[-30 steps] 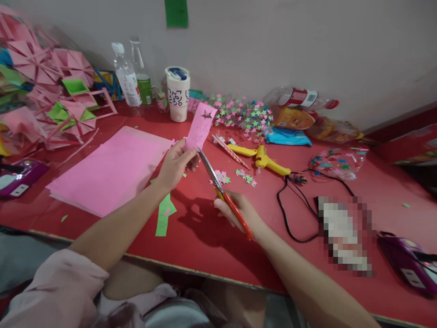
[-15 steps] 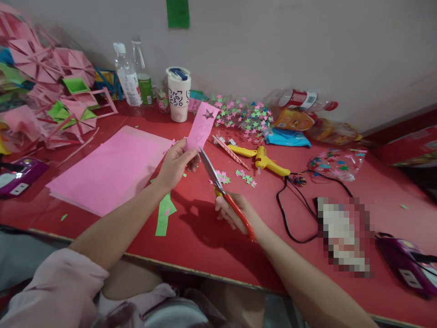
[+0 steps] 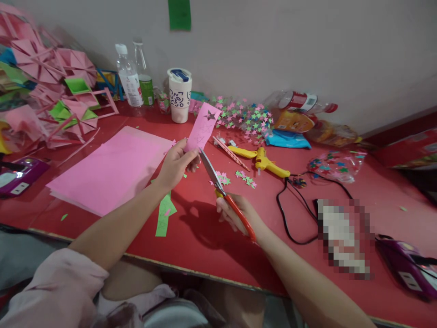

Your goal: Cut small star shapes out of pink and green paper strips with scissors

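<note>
My left hand pinches the lower end of a pink paper strip, held upright above the table. The strip has a star-shaped hole near its top and star outlines drawn below it. My right hand is wrapped round the red-handled scissors. Their blade tips meet the strip's lower edge, close to my left thumb. Just beyond the scissors lie small pink and green paper stars. A green paper strip rests on the table below my left wrist.
Pink sheets lie at left, with folded paper shapes behind. Bottles and a white cup stand by the wall. A yellow glue gun, its black cord and a bag of stars are at right.
The pink strip has tilted slightly right at its top. My right hand and the scissors have shifted very little; both hands keep their hold.
</note>
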`<state>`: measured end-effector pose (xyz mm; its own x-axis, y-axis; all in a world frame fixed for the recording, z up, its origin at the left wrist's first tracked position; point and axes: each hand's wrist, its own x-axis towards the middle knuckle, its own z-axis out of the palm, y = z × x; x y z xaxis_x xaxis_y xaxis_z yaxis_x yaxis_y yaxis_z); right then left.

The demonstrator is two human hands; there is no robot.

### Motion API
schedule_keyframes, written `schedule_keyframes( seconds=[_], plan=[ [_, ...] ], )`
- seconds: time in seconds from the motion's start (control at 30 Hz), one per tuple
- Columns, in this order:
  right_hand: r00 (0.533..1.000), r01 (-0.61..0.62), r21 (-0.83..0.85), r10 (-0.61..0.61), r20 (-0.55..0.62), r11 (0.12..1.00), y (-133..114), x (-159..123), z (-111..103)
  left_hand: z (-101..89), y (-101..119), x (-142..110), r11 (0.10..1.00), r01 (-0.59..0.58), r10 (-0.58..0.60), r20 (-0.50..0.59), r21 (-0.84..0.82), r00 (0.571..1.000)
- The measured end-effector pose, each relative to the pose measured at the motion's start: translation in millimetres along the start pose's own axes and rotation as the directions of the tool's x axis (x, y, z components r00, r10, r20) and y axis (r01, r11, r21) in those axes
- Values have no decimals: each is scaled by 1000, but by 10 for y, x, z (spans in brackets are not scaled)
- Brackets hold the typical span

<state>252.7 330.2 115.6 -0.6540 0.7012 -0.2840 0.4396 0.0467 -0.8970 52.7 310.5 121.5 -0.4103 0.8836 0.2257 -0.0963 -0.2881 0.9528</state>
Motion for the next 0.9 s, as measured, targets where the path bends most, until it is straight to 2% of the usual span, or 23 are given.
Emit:
schedule_keyframes(
  seconds=[0.33,0.9],
  plan=[
    [998,-54,-29,54,-24,998,-81,-21,15,-8,-16,-1,1000,-20,20,2,-6,1000],
    [1000,-29,-32,29,-4,999,-61,-18,8,-24,-50,15,1000,-17,17,17,-6,1000]
  ],
)
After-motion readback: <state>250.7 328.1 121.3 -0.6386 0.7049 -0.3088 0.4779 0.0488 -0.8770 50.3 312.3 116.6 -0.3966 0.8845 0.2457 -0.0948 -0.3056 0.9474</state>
